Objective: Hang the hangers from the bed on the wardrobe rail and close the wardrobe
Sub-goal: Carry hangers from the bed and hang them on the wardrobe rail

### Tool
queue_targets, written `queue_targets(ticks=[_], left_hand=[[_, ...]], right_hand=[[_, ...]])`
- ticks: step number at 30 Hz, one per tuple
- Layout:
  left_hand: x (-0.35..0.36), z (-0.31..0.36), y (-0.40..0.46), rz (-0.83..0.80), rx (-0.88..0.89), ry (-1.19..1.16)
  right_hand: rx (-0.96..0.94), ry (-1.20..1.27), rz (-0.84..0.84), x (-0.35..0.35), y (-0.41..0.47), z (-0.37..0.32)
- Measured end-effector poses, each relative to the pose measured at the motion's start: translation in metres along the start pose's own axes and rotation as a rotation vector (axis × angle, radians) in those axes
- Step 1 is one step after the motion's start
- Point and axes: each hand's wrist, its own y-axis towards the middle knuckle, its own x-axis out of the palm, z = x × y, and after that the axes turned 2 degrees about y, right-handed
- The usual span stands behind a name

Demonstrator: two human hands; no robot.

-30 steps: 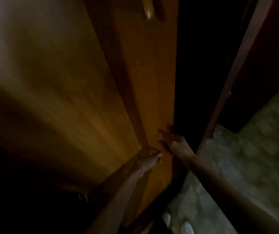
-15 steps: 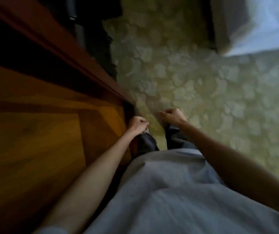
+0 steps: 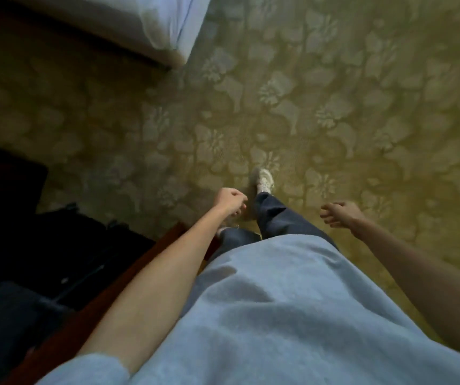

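Although the task is about hangers, none can be seen anywhere right now. The bed [image 3: 167, 31] shows only one white corner at the far left, and no hanger lies on that part. The rest of the bed is out of view, so I cannot tell if any are left there. The wardrobe is not clearly in view either. A reddish wooden edge [image 3: 106, 295] runs along the near left, with dark things [image 3: 56, 259] beside it, but I cannot tell if it belongs to the wardrobe or if a door is closed.

The left hand [image 3: 230, 201] is loosely curled, its grip closed on nothing that I can see. The right hand [image 3: 340, 213] is half open with fingers spread a little, and it is empty too. Both hands hang in the air above the floor [image 3: 334, 93], well apart from the bed.

A white shoe [image 3: 263, 180] steps out on the patterned floor, below a light blue shirt [image 3: 278, 315] and dark trousers [image 3: 278, 218].

My guess is that the person is walking with empty hands. How much of the job is done cannot be told from here.
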Motion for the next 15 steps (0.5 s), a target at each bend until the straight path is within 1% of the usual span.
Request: queue_targets(ticks=[4, 7, 10, 15], left_hand=[[-0.016, 0.076, 0.019, -0.006, 0.04, 0.136], [-0.041, 0.122, 0.034, 0.065, 0.014, 0.071], [-0.071, 0.153, 0.052, 0.147, -0.019, -0.024], [-0.116, 0.192, 0.092, 0.181, -0.083, -0.006]], right_hand=[[0.11, 0.095, 0.011, -0.038, 0.022, 0.009], [0.114, 0.128, -0.035, -0.051, 0.039, -0.036], [0.014, 0.124, -0.08, -0.055, 0.053, -0.118], [-0.254, 0.13, -0.125, -0.065, 0.067, -0.304]])
